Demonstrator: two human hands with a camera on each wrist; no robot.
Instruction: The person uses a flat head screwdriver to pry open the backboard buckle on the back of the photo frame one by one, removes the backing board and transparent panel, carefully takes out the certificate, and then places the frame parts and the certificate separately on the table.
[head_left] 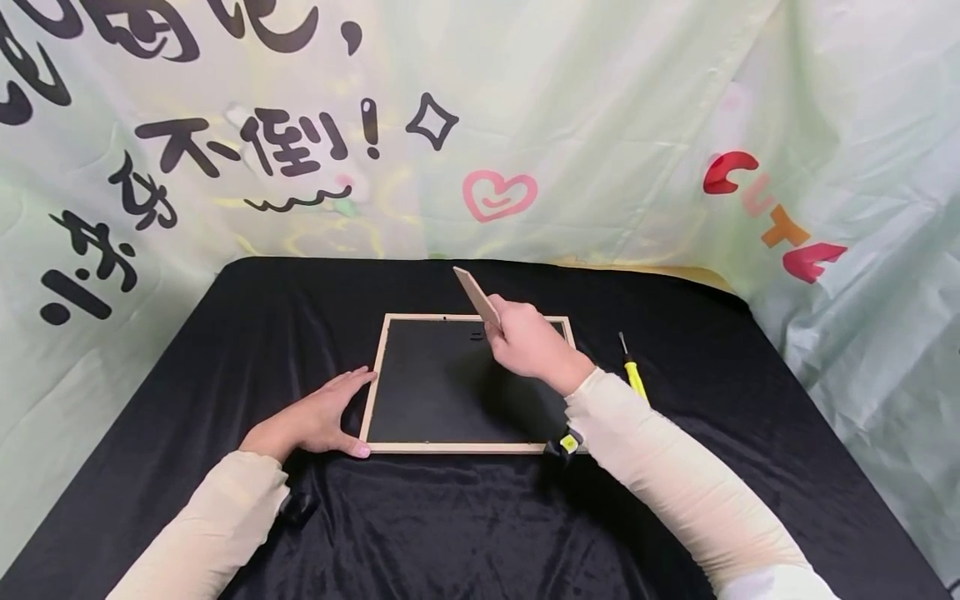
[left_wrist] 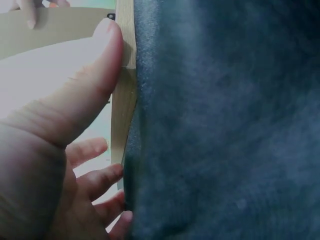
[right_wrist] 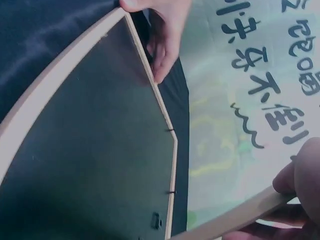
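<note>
A picture frame (head_left: 457, 447) with a light wooden rim lies on the black cloth, its dark back panel (head_left: 427, 383) facing up. My left hand (head_left: 318, 417) is at the frame's left side, thumb at the near corner and fingertips along the left edge. In the left wrist view the thumb (left_wrist: 95, 75) lies against the wooden rim. Above the far right part of the panel, my right hand (head_left: 528, 337) holds a thin, flat light-brown piece (head_left: 476, 298) raised at a tilt. The right wrist view shows the piece (right_wrist: 235, 220) pinched between thumb and fingers.
To the right of the frame lies a screwdriver (head_left: 633, 375) with a yellow handle, partly behind the right sleeve. A small metal hanger (right_wrist: 156, 221) sits on the back panel near the rim. Black cloth (head_left: 285, 317) covers the table, with printed curtains (head_left: 600, 150) behind.
</note>
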